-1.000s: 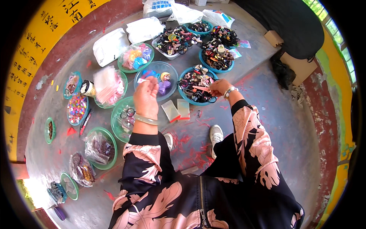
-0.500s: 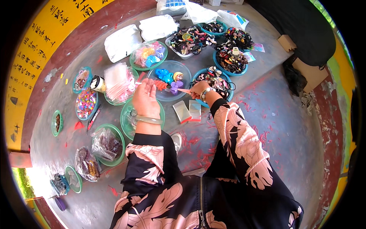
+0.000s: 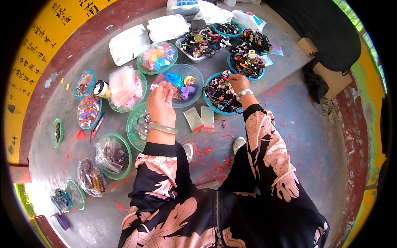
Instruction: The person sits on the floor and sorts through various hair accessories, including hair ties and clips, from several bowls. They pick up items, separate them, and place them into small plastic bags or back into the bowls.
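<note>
My left hand [image 3: 161, 103], palm up with curled fingers, is in front of the wide clear bowl [image 3: 197, 73]. A small pale pink and white piece [image 3: 154, 87] shows at its fingertips; its kind is unclear. That bowl holds blue, purple and orange-red coils and a round yellowish item. My right hand [image 3: 239, 84], its fingers closed and pointing down, is over the right side of a blue basket [image 3: 205, 96] of dark hair ties [image 3: 221, 94]. What those fingers hold, if anything, is hidden. Two small clear-and-red packets [image 3: 193, 119] lie on the floor between my arms.
A green basket of pink plastic sleeves [image 3: 124, 89] and a basket of colourful small pieces [image 3: 89, 109] stand left. More hair-tie baskets [image 3: 248, 66] are at the back right. White bags [image 3: 129, 45] lie behind. Red scraps [image 3: 206, 157] litter the floor.
My right hand has moved right, away from the left hand, to the right side of the hair-tie basket. The pink strip between my hands no longer shows there. My left hand stays nearly in place.
</note>
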Tool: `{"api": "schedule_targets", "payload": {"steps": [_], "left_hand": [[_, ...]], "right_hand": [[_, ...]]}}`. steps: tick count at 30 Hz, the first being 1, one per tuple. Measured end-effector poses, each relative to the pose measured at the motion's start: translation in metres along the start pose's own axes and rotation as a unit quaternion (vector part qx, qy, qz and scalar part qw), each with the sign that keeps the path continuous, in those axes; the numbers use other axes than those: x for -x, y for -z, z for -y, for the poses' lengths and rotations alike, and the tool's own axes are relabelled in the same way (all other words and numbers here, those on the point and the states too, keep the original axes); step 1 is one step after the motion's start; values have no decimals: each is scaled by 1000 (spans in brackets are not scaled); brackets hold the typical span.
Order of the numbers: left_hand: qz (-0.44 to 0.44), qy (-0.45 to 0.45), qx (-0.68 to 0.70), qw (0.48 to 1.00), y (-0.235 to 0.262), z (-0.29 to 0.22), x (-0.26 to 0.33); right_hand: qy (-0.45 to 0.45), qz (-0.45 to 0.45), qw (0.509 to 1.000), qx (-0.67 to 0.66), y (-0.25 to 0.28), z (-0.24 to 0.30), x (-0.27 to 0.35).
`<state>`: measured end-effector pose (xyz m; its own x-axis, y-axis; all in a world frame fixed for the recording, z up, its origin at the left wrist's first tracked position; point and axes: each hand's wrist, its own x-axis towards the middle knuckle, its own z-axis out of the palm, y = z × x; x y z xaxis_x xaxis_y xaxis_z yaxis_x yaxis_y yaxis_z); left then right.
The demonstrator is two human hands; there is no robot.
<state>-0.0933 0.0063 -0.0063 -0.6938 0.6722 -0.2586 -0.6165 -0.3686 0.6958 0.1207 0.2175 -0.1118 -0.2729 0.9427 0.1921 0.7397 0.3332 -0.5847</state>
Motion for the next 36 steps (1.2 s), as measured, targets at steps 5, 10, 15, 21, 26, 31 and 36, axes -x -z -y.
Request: {"api": "schedule_targets", "payload": {"steps": [5, 10, 15, 21, 26, 31, 36], "left_hand": [[-7, 17, -6, 1000, -7, 9, 2], [1, 30, -12, 999, -2, 18, 0], [21, 55, -46, 997, -11, 24, 4], [51, 73, -82, 993, -10, 21, 9], [77, 80, -74, 991, -20, 24, 13], [79, 76, -69, 992, -13, 26, 9], [88, 86, -65, 990, -17, 28, 13]], "right_hand": [[57, 55, 992, 100, 9, 8, 20], [138, 128, 972, 138, -12, 48, 29], [145, 178, 968, 100, -63, 35, 32], [80, 258, 949, 162, -54, 55, 37], [71, 145, 986, 34, -40, -6, 9], [-184, 203, 911, -307, -7, -27, 1], [-191, 186, 920, -288, 26, -58, -1]]}}
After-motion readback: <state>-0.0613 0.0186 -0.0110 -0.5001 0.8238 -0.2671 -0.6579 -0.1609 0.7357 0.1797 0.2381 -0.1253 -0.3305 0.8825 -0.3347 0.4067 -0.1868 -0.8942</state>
